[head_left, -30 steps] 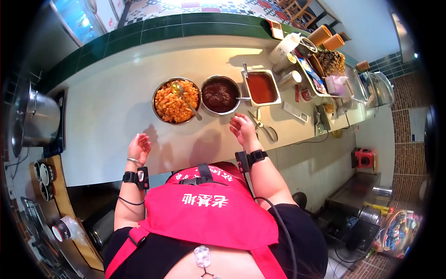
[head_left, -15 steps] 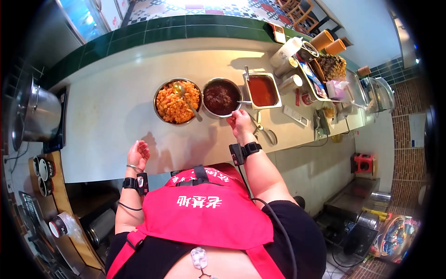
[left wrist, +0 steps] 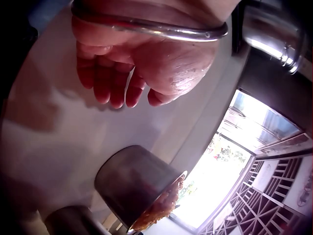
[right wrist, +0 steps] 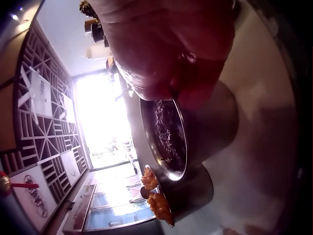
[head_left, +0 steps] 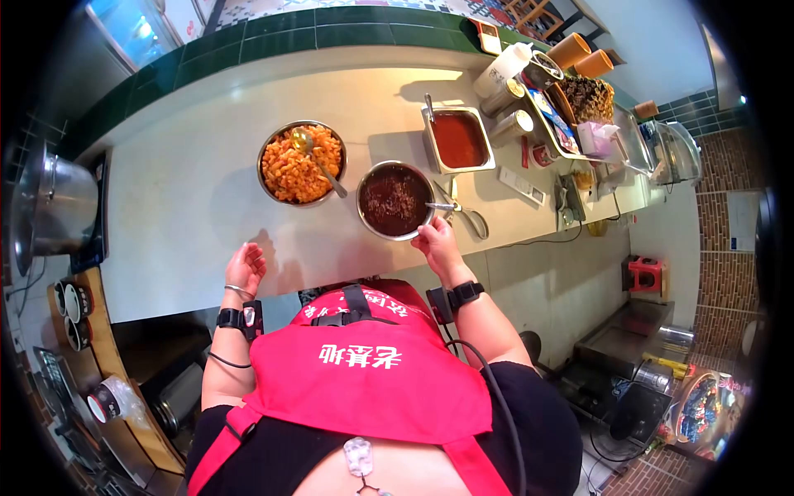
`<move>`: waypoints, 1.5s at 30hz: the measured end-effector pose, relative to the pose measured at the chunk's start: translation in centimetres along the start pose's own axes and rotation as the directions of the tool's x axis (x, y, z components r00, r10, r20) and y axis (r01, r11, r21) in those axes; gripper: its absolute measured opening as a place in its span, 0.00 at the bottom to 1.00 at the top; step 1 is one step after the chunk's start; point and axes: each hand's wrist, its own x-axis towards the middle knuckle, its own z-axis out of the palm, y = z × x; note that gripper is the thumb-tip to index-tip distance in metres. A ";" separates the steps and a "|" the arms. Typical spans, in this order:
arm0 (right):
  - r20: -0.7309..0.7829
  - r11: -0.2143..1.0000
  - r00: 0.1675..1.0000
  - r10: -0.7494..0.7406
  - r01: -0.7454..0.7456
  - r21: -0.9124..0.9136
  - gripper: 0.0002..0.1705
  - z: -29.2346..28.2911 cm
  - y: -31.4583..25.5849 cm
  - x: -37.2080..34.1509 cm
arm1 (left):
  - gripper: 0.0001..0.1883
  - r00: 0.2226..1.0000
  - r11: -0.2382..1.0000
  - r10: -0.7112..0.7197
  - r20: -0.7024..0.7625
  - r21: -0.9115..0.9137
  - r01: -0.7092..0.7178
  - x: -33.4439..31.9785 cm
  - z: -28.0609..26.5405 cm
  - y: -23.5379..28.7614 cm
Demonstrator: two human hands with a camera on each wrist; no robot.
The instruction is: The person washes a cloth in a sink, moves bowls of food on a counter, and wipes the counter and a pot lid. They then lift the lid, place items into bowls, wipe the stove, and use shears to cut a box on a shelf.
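My right hand [head_left: 438, 245] pinches the near right rim of a round steel bowl [head_left: 360, 213] of dark red-brown sauce. A utensil's handle [head_left: 442, 206] sticks out over that rim, beside the fingers. In the right wrist view the hand covers part of the bowl [right wrist: 220, 117], and the pinching fingertips are partly hidden. My left hand [head_left: 246, 269] hovers near the counter's front edge, fingers relaxed and holding nothing. To the left of the sauce stands another steel bowl [head_left: 261, 175] of orange diced food, with a spoon [head_left: 334, 183] in it.
A square steel pan [head_left: 471, 169] of red sauce stands behind the scissors [head_left: 475, 220]. Bottles, jars and a loaded tray [head_left: 571, 155] crowd the counter's right end. A large steel pot [head_left: 70, 202] is at the far left. A raised green-tiled ledge [head_left: 281, 41] runs along the back.
My right hand has reached the dark sauce bowl, taken its rim and drawn it toward me, away from the orange food bowl and square pan. My left hand has stayed nearly still.
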 end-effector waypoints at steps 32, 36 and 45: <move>0.491 0.901 0.781 0.385 -0.201 -0.385 0.05 26.1 8.4 2.0 | 0.15 0.973 0.946 0.083 -0.217 -0.288 -0.145 -7.8 -11.2 0.4; 0.479 0.926 0.809 0.340 -0.201 -0.319 0.05 30.5 10.1 3.7 | 0.15 0.968 0.929 0.109 -0.228 -0.322 -0.181 -8.4 -12.9 0.8; 0.381 0.979 0.906 0.184 -0.136 -0.151 0.06 35.0 10.1 6.7 | 0.14 0.968 0.918 0.116 -0.220 -0.349 -0.190 -8.3 -14.8 1.8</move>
